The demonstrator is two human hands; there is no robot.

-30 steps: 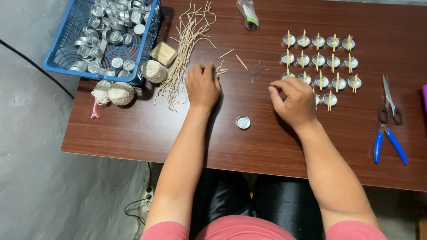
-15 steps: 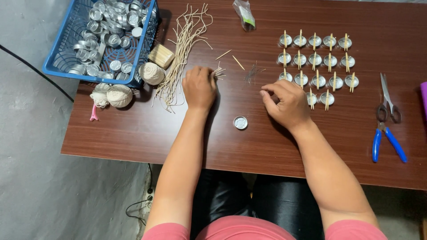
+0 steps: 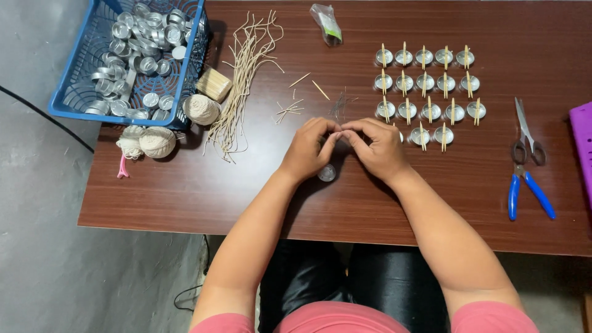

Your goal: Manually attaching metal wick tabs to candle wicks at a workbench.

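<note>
Hands are meeting at the table's (image 3: 185,203) middle, fingertips pinched together over a small metal cup (image 3: 327,173). The left hand (image 3: 308,150) is curling inward, knuckles up, thumb and forefinger closing against those of the right hand (image 3: 377,148), which is mirroring it with the wrist angling in from the right; whatever is pinched between them is too small to make out. The cup is lying on the wood just below the left hand, partly under it. Both forearms are slanting up from the lap toward that point. Rows of cups with sticks (image 3: 425,92) are sitting just beyond the right hand, wick strands (image 3: 243,80) and a blue basket (image 3: 80,102) are lying to the left, and scissors (image 3: 527,132) and pliers (image 3: 527,191) are resting well to the right.
</note>
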